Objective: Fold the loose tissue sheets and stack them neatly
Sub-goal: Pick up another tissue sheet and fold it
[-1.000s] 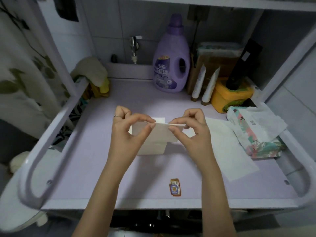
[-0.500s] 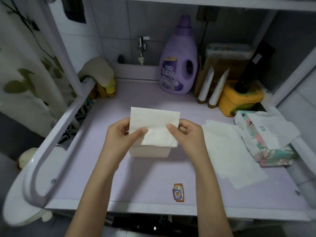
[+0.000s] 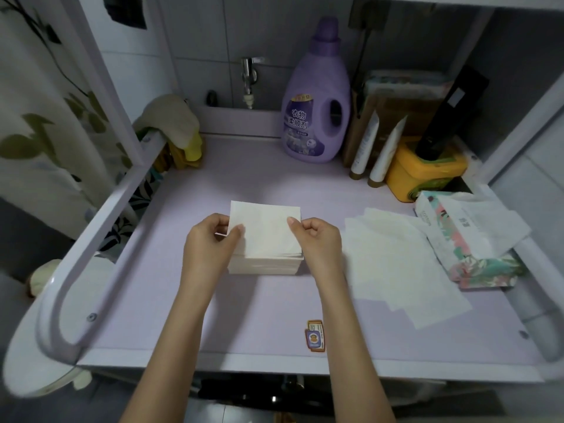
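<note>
Now placing: left hand (image 3: 210, 248) and right hand (image 3: 317, 242) pinch folded sheet (image 3: 265, 230) at its sides, fingers (image 3: 294, 225) curled, over stack (image 3: 262, 265); next likely square, release, grab loose sheet (image 3: 393, 264).

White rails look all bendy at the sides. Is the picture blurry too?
Head view: the wide lens bends the white metal rail near the edges. Head view: the folded white tissue sheet, left hand and right hand look fairly sharp. Head view: soft arm shadows lie on the lilac tabletop.
</note>
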`<state>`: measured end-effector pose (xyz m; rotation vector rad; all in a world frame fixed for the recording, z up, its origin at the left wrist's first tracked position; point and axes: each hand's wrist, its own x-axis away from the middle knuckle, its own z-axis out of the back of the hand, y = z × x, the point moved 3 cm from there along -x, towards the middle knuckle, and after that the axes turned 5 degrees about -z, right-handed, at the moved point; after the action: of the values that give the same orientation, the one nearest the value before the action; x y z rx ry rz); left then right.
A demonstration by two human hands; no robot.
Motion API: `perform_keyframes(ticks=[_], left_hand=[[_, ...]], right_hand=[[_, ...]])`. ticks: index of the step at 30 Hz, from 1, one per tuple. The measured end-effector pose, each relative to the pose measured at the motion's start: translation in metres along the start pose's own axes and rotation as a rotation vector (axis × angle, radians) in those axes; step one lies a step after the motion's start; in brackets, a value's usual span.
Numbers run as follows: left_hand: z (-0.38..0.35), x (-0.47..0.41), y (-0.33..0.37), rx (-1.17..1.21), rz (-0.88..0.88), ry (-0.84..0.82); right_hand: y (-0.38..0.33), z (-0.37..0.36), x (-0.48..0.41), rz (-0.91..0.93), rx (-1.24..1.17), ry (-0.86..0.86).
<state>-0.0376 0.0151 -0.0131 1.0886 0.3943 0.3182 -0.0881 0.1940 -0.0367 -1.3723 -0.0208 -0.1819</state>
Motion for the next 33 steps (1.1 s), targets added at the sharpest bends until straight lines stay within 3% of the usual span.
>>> perform_keyframes(ticks=[7,33], left_hand=[[-0.0017,-0.0003,-0.0064,-0.004,0.014,0.026],[0.002,-0.006,-0.007,0.02,0.039,-0.073]], right_hand=[[0.0,0.0041,-0.0023,-0.017,0.111,0.046],[0.0029,0.0049,-0.0065,-0.05,0.094,-0.033]])
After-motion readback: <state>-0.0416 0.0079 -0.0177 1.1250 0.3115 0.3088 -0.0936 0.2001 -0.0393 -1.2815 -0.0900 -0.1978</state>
